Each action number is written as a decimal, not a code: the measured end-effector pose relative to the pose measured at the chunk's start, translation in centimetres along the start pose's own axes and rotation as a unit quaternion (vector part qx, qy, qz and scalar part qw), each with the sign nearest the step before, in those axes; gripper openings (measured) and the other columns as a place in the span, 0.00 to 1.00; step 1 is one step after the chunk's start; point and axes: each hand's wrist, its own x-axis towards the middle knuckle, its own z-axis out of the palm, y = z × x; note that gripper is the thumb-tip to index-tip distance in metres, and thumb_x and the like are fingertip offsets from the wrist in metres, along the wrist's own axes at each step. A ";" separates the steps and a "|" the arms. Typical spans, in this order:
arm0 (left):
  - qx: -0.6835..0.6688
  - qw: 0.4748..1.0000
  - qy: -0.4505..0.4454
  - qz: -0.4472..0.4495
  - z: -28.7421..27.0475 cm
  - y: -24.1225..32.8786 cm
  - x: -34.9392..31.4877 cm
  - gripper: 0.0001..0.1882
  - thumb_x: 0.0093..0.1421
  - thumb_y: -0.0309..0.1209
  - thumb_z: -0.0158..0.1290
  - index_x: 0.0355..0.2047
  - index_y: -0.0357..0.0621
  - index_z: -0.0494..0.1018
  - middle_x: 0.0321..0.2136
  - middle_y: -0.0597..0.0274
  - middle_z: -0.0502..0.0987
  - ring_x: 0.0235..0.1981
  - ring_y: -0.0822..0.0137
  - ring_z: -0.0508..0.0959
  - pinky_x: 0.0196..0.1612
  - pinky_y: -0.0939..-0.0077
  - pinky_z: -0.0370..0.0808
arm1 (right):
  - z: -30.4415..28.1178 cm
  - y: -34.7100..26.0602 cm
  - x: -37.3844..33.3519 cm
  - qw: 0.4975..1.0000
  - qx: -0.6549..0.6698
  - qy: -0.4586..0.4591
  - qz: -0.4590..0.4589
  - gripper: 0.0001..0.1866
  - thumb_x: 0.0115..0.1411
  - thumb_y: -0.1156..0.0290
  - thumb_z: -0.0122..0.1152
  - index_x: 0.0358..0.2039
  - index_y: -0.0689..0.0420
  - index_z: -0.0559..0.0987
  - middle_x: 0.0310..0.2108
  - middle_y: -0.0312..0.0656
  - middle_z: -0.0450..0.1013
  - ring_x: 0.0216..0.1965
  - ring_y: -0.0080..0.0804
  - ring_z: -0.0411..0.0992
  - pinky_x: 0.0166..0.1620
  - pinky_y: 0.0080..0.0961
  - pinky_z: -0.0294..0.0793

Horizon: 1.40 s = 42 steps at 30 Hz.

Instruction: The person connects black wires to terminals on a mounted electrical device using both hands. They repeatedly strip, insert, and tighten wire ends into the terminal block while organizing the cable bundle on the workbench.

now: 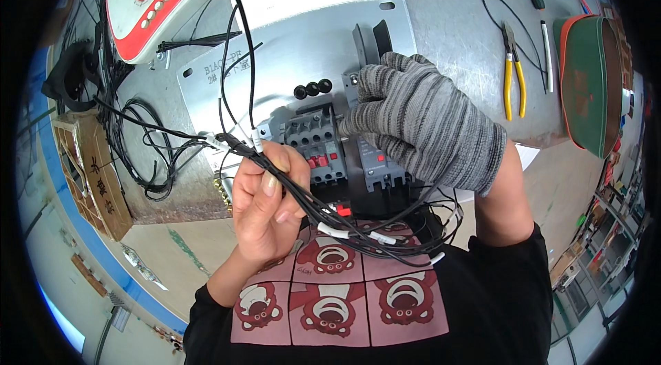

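Left of the frame's centre, the bare left hand (270,193) is pinching a bundle of black wires (303,194) between thumb and fingers, and the bundle's long axis is slanting from that pinch down toward the lower right. The grey contactor (318,141) is sitting at mid-frame between the hands, just right of the left fingertips, while the gloved right hand (430,124) is curling over a second contactor (380,164), nearer to that one; whether its bent fingers are gripping anything, I cannot tell.
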 end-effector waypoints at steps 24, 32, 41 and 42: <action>-0.019 1.000 -0.001 0.004 -0.1 0.0 -0.1 0.07 0.65 0.29 0.45 0.40 0.39 0.62 0.28 0.60 0.65 0.18 0.83 0.59 0.23 0.90 0.60 | 0.3 -0.5 0.3 1.000 -0.017 0.000 0.020 0.16 0.46 0.66 0.61 0.39 0.48 0.81 0.42 0.42 0.71 0.44 0.42 0.69 0.46 0.36 0.67; -0.020 1.000 -0.019 0.005 -0.1 0.2 -0.2 0.07 0.65 0.28 0.45 0.40 0.39 0.62 0.28 0.60 0.65 0.18 0.83 0.59 0.25 0.88 0.62 | -0.6 -0.7 -0.1 0.999 -0.001 -0.018 -0.031 0.16 0.47 0.65 0.61 0.39 0.47 0.81 0.40 0.40 0.71 0.44 0.41 0.69 0.44 0.37 0.67; -0.009 1.000 -0.009 0.015 -0.3 0.1 -0.5 0.08 0.65 0.29 0.45 0.40 0.39 0.63 0.28 0.61 0.65 0.18 0.83 0.59 0.26 0.88 0.63 | 1.4 -0.5 0.2 0.997 0.023 0.070 0.018 0.15 0.55 0.68 0.56 0.44 0.52 0.79 0.38 0.43 0.72 0.42 0.43 0.69 0.48 0.37 0.67; -0.007 1.000 -0.012 0.011 -0.2 0.2 -0.4 0.08 0.65 0.29 0.45 0.40 0.39 0.63 0.28 0.60 0.65 0.18 0.83 0.59 0.26 0.88 0.63 | 0.9 -1.0 0.1 0.997 0.015 0.063 0.033 0.16 0.55 0.68 0.56 0.44 0.52 0.79 0.39 0.43 0.72 0.41 0.43 0.69 0.48 0.36 0.67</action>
